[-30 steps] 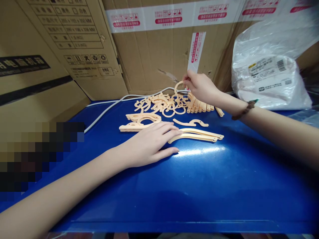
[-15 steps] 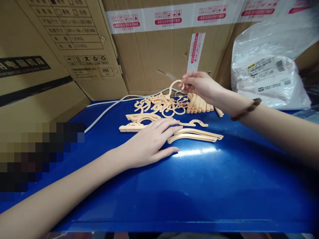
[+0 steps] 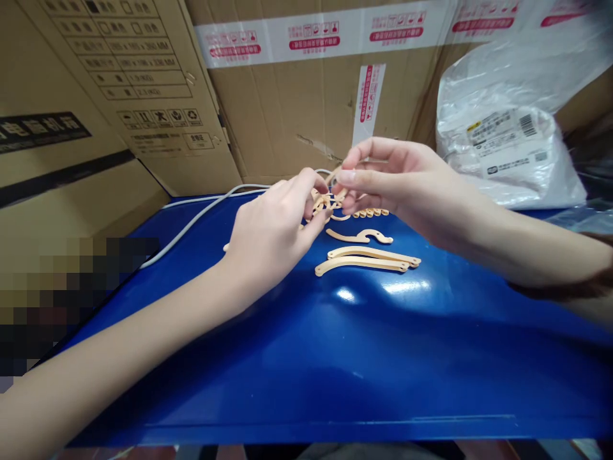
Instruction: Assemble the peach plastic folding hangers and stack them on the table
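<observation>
My right hand [image 3: 400,176] pinches a cream plastic hanger hook [image 3: 334,176] between thumb and fingers, above the table. Close on its left is my left hand [image 3: 272,223], palm turned inward, with curved fingers and thumb apart; I cannot tell whether it touches the hook. Behind the hands lies a partly hidden pile of hanger hooks [image 3: 322,206]. Two curved hanger arms [image 3: 366,260] rest side by side in front of my right hand. Just beyond them is a single hook [image 3: 361,237] lying flat.
A row of hanger arms [image 3: 371,213] shows partly under my right hand. Cardboard boxes [image 3: 278,108] wall the back and left of the blue table [image 3: 306,377]. A white cable [image 3: 191,223] runs along the left, and a white plastic package [image 3: 512,140] stands at the back right.
My right hand has brought the hook nearer and slightly left. My left hand has lifted off the hanger parts on the table and turned up beside the hook.
</observation>
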